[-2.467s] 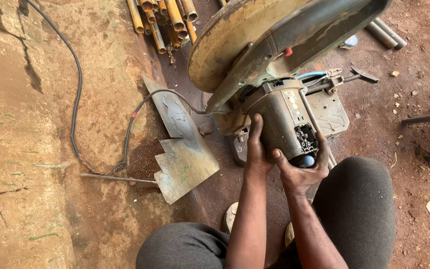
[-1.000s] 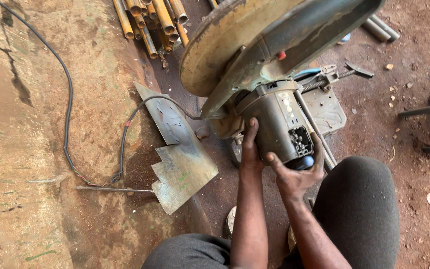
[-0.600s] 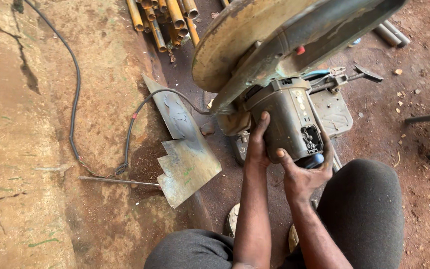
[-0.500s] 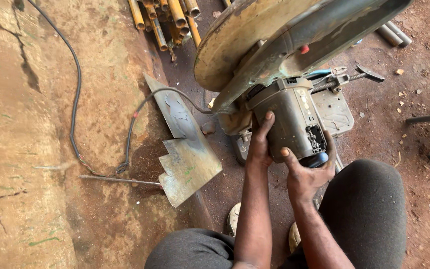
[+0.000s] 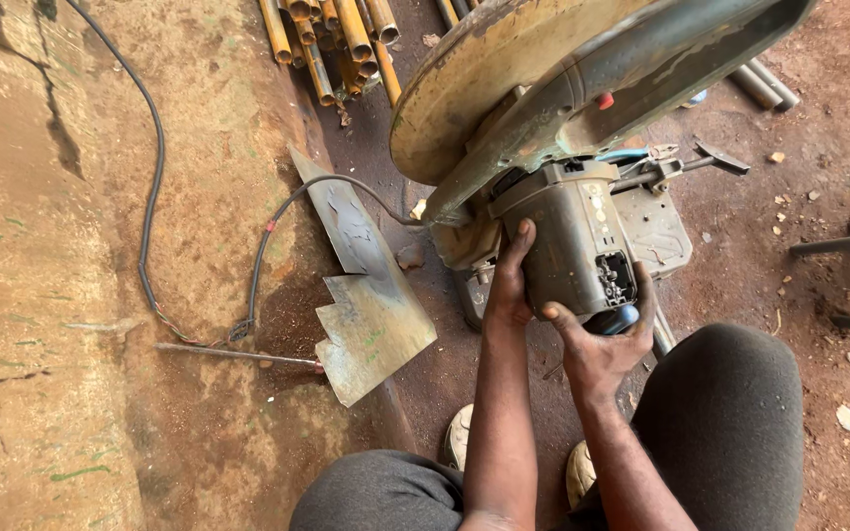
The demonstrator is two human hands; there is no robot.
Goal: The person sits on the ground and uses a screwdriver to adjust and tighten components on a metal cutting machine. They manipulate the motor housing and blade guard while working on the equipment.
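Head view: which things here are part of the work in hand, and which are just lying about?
In hand:
left hand
right hand
saw motor housing
round blade guard

Lying about:
metal tubes
bent sheet metal
black cable
thin rod

We see soft, even daylight, weak shadows, no glare; everything looks sharp, with slight stretching at the edges.
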